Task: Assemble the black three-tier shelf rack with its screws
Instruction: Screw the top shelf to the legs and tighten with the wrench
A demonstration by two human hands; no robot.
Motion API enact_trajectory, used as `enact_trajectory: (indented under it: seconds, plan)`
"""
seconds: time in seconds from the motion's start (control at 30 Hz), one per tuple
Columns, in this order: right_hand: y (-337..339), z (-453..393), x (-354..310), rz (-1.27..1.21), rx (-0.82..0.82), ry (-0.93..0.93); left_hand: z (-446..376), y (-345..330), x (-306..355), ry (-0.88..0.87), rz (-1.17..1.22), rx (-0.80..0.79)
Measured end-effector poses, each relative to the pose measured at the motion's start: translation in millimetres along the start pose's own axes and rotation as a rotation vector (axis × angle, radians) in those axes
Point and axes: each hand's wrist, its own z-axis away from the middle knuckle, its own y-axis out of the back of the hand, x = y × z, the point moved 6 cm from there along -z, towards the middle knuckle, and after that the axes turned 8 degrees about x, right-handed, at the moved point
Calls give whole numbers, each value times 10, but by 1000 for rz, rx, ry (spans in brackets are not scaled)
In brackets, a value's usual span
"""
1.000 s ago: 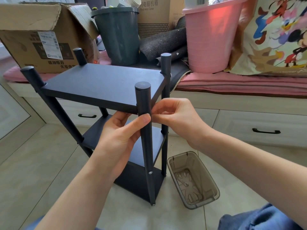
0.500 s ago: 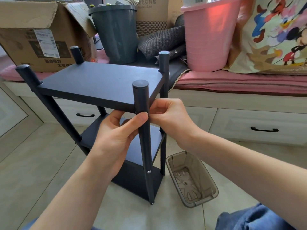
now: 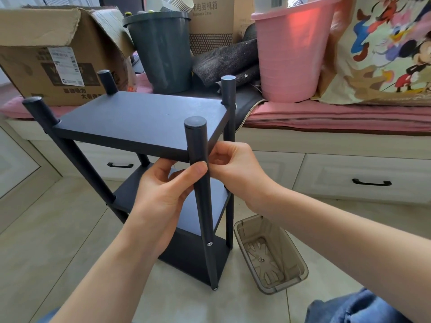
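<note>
Two hands meet at the near post of the black rack, which stands on the floor. My left hand curls round that post. My right hand pinches right beside it; what it pinches is hidden. One brown tub beside the rack holds a small screw.

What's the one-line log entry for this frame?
stage: fastening top shelf | left hand: grips front post | right hand: fingers pinched at post's joint; screw hidden | rack: upright
</note>
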Motion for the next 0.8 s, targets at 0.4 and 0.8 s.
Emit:
enact_trajectory:
  seconds: [0.4, 0.8]
  plan:
    - [83, 43, 174, 215, -142, -149, 4, 0, -24, 16, 44, -28]
    - [652, -22, -24, 456, 9, 58, 81, 23, -18, -175, -353, 81]
